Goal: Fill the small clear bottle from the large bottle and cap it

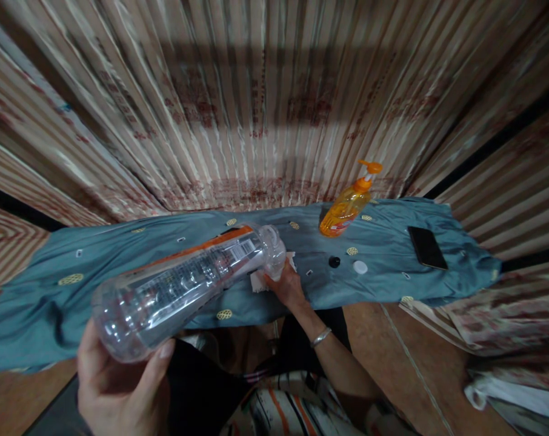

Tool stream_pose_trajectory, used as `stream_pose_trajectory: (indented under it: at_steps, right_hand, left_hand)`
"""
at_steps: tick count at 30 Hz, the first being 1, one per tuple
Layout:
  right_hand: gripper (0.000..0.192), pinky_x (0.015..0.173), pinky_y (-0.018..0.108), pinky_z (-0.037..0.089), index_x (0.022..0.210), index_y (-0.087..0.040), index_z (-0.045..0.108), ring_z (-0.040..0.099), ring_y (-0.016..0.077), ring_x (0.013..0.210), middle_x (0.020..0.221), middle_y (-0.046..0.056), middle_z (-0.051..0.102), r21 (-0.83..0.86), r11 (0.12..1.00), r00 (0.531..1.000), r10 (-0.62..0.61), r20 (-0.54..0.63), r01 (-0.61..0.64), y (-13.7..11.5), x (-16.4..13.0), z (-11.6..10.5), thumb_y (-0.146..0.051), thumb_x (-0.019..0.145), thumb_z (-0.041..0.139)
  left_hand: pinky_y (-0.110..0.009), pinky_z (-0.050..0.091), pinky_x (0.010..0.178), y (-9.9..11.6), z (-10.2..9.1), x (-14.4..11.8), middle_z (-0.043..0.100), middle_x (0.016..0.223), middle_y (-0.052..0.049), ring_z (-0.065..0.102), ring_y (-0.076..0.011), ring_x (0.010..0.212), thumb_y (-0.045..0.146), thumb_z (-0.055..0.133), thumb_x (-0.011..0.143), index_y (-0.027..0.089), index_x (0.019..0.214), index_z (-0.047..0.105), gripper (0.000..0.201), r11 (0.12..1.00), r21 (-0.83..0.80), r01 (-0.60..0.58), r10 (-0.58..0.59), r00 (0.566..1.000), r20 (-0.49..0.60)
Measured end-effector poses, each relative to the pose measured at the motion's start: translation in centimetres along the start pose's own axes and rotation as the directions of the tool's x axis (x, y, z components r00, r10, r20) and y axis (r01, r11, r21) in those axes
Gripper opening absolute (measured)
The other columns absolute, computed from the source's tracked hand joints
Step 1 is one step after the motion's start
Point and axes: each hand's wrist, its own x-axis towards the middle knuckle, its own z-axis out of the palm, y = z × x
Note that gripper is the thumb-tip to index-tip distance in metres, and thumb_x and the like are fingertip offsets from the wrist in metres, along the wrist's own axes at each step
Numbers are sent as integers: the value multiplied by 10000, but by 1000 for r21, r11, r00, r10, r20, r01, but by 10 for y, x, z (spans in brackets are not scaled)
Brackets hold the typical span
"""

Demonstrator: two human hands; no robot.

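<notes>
A large clear plastic bottle (pixel 179 284) with a printed, orange-edged label lies tilted across the view. No liquid shows inside it. My left hand (pixel 124 381) grips its rounded end at lower left, thumb and fingers on either side. At the other end, by the neck, my right hand (pixel 286 284) is closed on a white tissue (pixel 259 281), its fingers partly hidden behind the bottle. To the right of that hand, a small black cap (pixel 334 261) and a white round cap (pixel 360 267) rest on the cloth.
An orange pump bottle (pixel 345 209) stands behind the caps. A dark phone (pixel 428 247) lies toward the right end of the narrow surface, which is draped in blue-green cloth (pixel 383 278). Pleated curtains (pixel 256 121) rise directly behind and at both sides.
</notes>
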Motion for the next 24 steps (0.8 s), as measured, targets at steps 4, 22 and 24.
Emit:
stream_pose_trajectory:
  at_steps: [4,22,24]
  right_hand:
    - [601,1021,520,753,1416,-216,682,896,377,1166,1254,155,904,31,998,999,49,11,-49,2,0,2,-335,885,935]
    - [649,1042,528,748,1459,-193,687,884,385,1204,1322,182,890,64,997,999,31,22,-33,9,-1,5,-391,898,948]
    - [636,1054,525,745,1457,-189,689,884,382,1205,1308,179,893,66,998,1000,18,19,-19,10,-1,6,-376,902,938]
  left_hand:
    - [-540,530,1342,2,2,-1,861,1413,-32,742,-382,1483,347,1127,429,341,1458,833,1071,1000,-3,25,-25,1000,-1]
    - [-418,603,1245,-8,-3,1,871,1426,-75,792,-351,1416,351,1139,400,287,1484,833,1128,1000,13,-25,25,999,-35]
    - [-421,625,1218,-10,-4,1,873,1430,-76,813,-343,1386,365,1133,451,295,1507,821,1103,994,53,-101,101,995,-10]
